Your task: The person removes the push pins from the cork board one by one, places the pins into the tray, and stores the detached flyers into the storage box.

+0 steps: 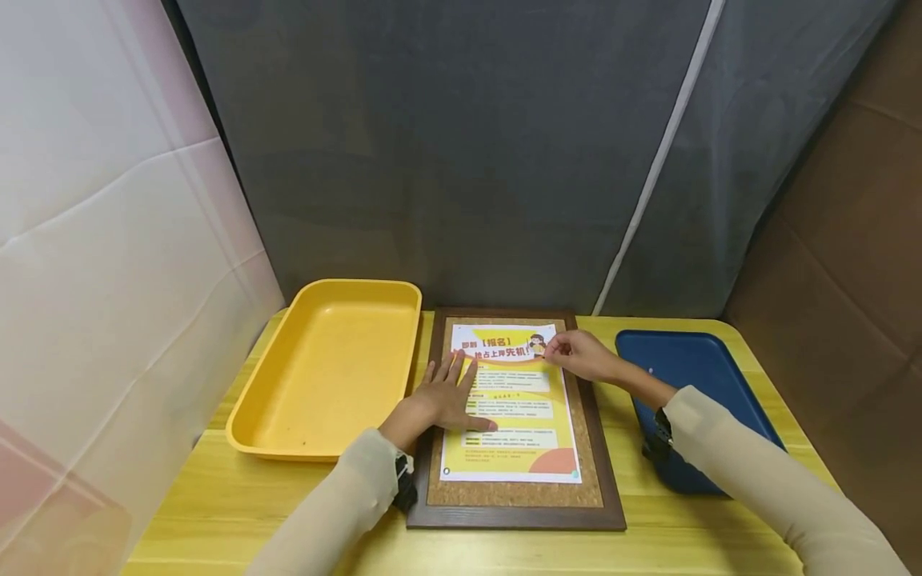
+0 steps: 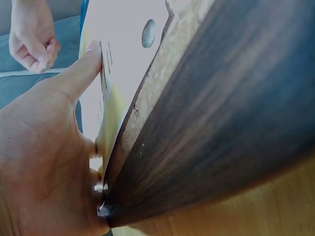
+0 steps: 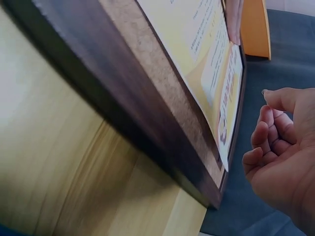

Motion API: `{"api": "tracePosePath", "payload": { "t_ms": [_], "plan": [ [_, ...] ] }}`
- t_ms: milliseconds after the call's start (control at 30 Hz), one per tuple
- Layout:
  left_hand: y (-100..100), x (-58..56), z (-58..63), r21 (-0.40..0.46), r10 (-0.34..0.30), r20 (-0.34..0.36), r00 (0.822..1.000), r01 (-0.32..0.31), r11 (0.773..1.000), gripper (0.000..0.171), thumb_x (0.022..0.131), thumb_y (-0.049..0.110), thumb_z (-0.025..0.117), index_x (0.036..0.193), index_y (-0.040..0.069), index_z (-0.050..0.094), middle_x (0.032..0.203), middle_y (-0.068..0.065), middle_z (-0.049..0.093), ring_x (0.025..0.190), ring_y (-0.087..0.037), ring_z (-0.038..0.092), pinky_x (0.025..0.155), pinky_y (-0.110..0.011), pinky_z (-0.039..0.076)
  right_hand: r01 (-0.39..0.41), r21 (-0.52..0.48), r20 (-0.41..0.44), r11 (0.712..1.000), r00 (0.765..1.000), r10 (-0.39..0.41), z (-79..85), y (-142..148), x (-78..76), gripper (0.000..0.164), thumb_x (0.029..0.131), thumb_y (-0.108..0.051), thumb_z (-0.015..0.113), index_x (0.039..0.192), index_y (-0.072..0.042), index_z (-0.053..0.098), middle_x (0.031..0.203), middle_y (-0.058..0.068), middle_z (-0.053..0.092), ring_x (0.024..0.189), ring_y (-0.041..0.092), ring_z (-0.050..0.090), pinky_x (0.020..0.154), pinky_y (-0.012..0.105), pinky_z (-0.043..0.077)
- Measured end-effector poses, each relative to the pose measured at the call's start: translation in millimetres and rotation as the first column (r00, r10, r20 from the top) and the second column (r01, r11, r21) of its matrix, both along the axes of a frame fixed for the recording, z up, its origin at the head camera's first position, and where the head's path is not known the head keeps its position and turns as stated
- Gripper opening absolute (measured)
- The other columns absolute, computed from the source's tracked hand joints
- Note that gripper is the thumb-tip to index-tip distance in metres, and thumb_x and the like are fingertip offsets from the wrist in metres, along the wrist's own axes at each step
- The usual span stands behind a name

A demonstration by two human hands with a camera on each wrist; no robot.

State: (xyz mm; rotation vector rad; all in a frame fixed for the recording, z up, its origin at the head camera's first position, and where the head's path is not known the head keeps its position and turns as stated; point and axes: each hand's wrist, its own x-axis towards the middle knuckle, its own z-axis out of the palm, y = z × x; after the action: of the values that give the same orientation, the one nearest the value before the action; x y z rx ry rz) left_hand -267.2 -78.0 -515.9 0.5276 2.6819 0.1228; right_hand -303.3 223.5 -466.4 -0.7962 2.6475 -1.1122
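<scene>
A yellow and white printed poster lies on a cork board with a dark brown wooden frame. My left hand rests on the poster's left part, fingers spread and straight. Near the poster's upper right edge, my right hand pinches a tiny pin between thumb and fingertips; its exact kind is too small to tell. In the right wrist view that hand is beside the poster's top corner, other fingers curled. The poster's near edge bends slightly off the cork in the left wrist view.
A yellow tray stands left of the board on the wooden table. To the right is a dark blue tray, partly behind my right forearm, with a tiny light speck in it. A grey curtain hangs behind.
</scene>
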Motion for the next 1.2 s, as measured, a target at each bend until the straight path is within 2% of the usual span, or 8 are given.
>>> {"api": "tracePosePath", "payload": {
  "t_ms": [133, 433, 633, 833, 967, 1200],
  "plan": [
    [0, -0.1, -1.4, 0.0, -0.002, -0.004, 1.0, 0.002, 1.0, 0.133, 0.082, 0.091, 0.059, 0.171, 0.019, -0.008, 0.175, -0.012, -0.018, 0.162, -0.032, -0.018, 0.128, -0.061, -0.009, 0.006, 0.001, 0.022, 1.0, 1.0, -0.006, 1.4, 11, 5.5, 0.014, 0.103, -0.007, 0.067, 0.101, 0.005, 0.074, 0.084, 0.014, 0.068, 0.068, 0.014, 0.051, 0.063, 0.027, 0.044],
    [1, 4.9, 4.4, 0.017, -0.012, 0.002, 1.0, 0.012, 1.0, 0.131, 0.083, 0.091, 0.056, 0.171, 0.016, -0.006, 0.176, -0.014, -0.017, 0.162, -0.033, -0.017, 0.128, -0.06, -0.008, 0.022, 0.022, -0.016, 1.0, 1.0, -0.022, 4.7, 43, 12.7, 0.01, 0.103, -0.006, 0.067, 0.099, 0.0, 0.074, 0.088, 0.003, 0.068, 0.08, 0.016, 0.056, 0.073, 0.029, 0.048],
    [0, 4.8, 5.9, 0.021, -0.015, 0.002, 1.0, 0.015, 1.0, 0.13, 0.083, 0.091, 0.056, 0.172, 0.016, -0.004, 0.176, -0.014, -0.016, 0.163, -0.033, -0.016, 0.129, -0.059, -0.007, 0.038, 0.034, -0.035, 0.999, 0.999, -0.036, 7.1, 64, 14.4, 0.012, 0.103, -0.005, 0.065, 0.102, 0.002, 0.075, 0.091, 0.007, 0.071, 0.081, 0.014, 0.057, 0.075, 0.028, 0.05],
    [-1, 4.2, 4.1, 0.016, -0.019, 0.011, 1.0, 0.019, 1.0, 0.13, 0.084, 0.09, 0.057, 0.171, 0.017, -0.006, 0.175, -0.014, -0.018, 0.162, -0.033, -0.019, 0.128, -0.06, -0.009, 0.074, 0.044, -0.003, 0.996, 0.997, -0.074, 9.8, 82, 17.4, 0.014, 0.104, -0.007, 0.065, 0.105, 0.003, 0.074, 0.093, 0.008, 0.07, 0.081, 0.016, 0.057, 0.073, 0.027, 0.05],
    [-2, 6.5, 8.7, 0.02, -0.025, 0.015, 1.0, 0.024, 1.0, 0.13, 0.085, 0.09, 0.056, 0.171, 0.016, -0.006, 0.175, -0.014, -0.018, 0.162, -0.033, -0.019, 0.128, -0.06, -0.009, 0.096, 0.046, 0.003, 0.994, 0.995, -0.097, 9.0, 94, 16.7, 0.015, 0.105, -0.009, 0.065, 0.105, 0.004, 0.074, 0.094, 0.01, 0.07, 0.081, 0.016, 0.058, 0.072, 0.026, 0.051],
    [-3, 6.8, 10.5, 0.027, -0.015, 0.026, 1.0, 0.014, 1.0, 0.129, 0.085, 0.089, 0.056, 0.171, 0.017, -0.007, 0.175, -0.013, -0.019, 0.161, -0.033, -0.02, 0.128, -0.06, -0.01, 0.123, 0.068, 0.02, 0.99, 0.992, -0.125, 5.7, 114, 16.1, 0.015, 0.105, -0.007, 0.065, 0.103, 0.005, 0.073, 0.095, 0.017, 0.071, 0.083, 0.025, 0.063, 0.073, 0.025, 0.052]
  ]
}}
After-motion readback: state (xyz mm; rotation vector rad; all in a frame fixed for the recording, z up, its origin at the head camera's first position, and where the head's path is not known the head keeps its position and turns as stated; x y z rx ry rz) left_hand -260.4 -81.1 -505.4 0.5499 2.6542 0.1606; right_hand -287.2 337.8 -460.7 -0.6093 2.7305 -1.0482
